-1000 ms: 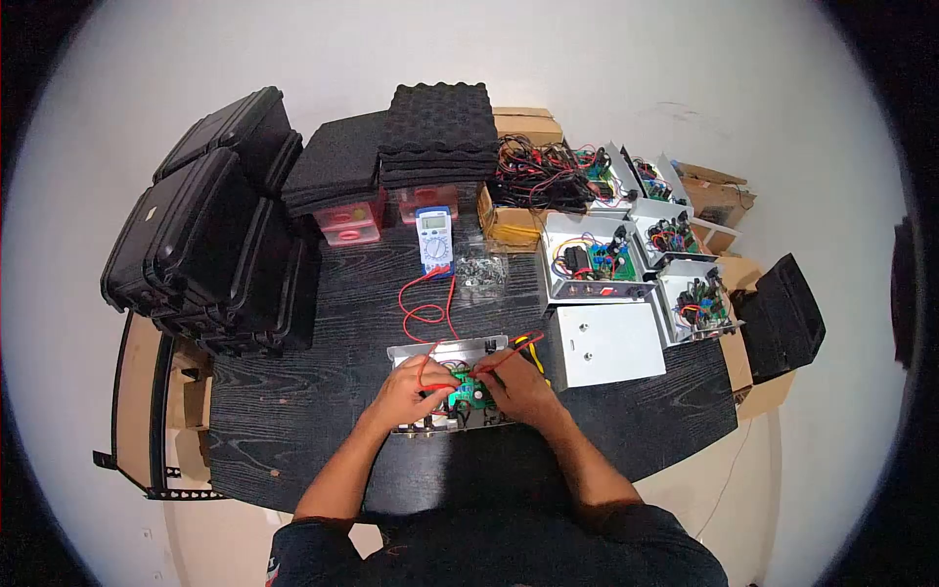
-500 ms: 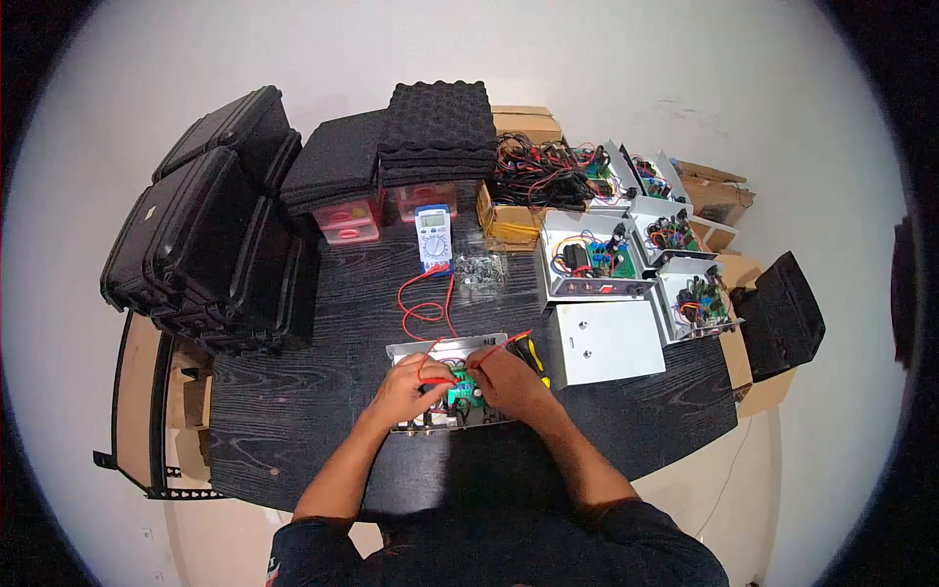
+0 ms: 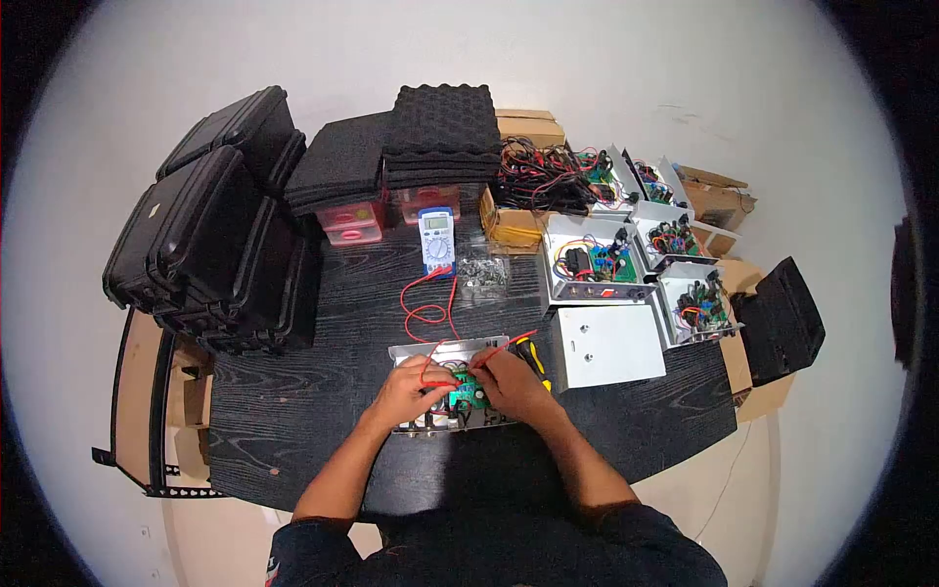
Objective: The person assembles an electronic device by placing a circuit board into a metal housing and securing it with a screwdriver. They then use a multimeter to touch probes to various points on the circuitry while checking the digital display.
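My left hand (image 3: 403, 389) is closed round a red test probe (image 3: 437, 383) over a green circuit board (image 3: 468, 393). The board sits inside an open metal enclosure (image 3: 408, 350) at the near side of the table. From the right, my right hand (image 3: 511, 382) pinches a second red probe (image 3: 511, 342), its back end pointing up and right. Both tips are close to the board; whether they touch it is hidden by my fingers. Red leads (image 3: 423, 311) run back to a white and blue multimeter (image 3: 437, 248). Beside my right hand lies a yellow-and-black handled tool (image 3: 534, 360).
A white panel (image 3: 610, 344) and several open enclosures with boards (image 3: 599, 262) are at right. A bag of small hardware (image 3: 483, 277) lies by the multimeter. Black cases (image 3: 186, 230) stand left; foam sheets (image 3: 442, 122) and a box of cables (image 3: 533, 181) are behind.
The whole view has shifted slightly downward. Both hands stay over the board with the probes, with only tiny finger movement.
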Demonstrator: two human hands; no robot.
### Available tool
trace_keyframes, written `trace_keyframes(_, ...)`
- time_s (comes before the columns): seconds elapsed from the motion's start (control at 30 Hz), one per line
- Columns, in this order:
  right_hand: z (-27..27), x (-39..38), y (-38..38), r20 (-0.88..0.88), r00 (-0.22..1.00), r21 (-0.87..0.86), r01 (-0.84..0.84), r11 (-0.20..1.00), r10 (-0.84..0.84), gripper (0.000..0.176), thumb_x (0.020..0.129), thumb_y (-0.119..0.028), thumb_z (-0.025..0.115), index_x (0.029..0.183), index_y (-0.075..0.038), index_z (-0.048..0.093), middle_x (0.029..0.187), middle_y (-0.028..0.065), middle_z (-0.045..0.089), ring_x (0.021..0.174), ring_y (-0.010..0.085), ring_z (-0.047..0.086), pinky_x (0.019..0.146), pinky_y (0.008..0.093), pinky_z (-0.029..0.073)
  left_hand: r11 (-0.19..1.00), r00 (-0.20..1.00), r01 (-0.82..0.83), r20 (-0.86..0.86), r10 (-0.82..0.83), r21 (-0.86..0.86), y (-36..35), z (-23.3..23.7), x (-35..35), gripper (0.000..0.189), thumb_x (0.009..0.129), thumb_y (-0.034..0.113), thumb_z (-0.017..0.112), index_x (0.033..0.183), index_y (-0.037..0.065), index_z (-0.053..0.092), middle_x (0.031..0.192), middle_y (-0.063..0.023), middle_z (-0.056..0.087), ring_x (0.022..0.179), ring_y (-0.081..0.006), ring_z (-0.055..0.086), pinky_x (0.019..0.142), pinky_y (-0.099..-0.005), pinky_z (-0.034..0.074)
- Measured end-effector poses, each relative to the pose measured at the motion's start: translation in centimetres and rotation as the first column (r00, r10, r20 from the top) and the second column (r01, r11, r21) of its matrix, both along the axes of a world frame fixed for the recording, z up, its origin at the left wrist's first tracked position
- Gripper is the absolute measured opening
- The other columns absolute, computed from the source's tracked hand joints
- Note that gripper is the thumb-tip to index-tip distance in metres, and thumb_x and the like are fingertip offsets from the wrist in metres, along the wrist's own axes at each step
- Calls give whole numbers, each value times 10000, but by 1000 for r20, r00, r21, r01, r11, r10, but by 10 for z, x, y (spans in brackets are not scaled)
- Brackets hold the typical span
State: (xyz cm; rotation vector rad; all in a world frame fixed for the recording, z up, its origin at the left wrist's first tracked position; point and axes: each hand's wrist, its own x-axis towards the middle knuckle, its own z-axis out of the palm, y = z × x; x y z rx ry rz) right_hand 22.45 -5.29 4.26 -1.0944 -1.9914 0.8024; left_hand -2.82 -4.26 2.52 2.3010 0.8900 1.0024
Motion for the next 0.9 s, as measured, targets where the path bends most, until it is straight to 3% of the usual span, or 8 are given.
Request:
trace_keyframes(0.53, 1, -2, -4, -47, 999, 14, 23, 1000, -22, 133, 1005, -83, 665, 1111, -6, 640, 1044, 199, 699, 997, 392, 699, 869, 446, 549, 1000, 1000, 1, 20, -1, -20, 1, -5, -2, 139, 881, 133, 815, 1015, 97, 810, 1016, -66, 805, 945, -264, 722, 880, -402, 555)
trace_keyframes(0.73, 12, 2, -11, -110, 993, 70, 50, 996, -42, 134, 1014, -108, 666, 1108, -14, 646, 1031, 183, 727, 982, 386, 723, 846, 447, 561, 999, 996, -53, -74, 52, -7, -6, 26, -10, 136, 890, 149, 805, 1013, 91, 803, 1048, -53, 798, 958, -253, 721, 902, -393, 534)
trace_keyframes(0.83, 14, 5, -14, -115, 992, -56, 37, 998, -43, 114, 1006, -64, 663, 1109, -16, 652, 1040, 152, 731, 971, 340, 722, 860, 414, 553, 994, 990, -111, -91, 109, -14, -19, 56, -15, 126, 894, 155, 801, 1008, 99, 806, 1050, -44, 799, 983, -243, 720, 904, -394, 532)
trace_keyframes(0.9, 10, 7, -14, -126, 992, -71, -17, 997, 8, 118, 1006, -73, 666, 1110, -20, 652, 1036, 154, 732, 962, 333, 724, 858, 408, 551, 988, 987, -148, -65, 145, -51, -28, 47, -16, 123, 882, 154, 811, 995, 105, 809, 1029, -37, 800, 983, -236, 728, 935, -403, 520)
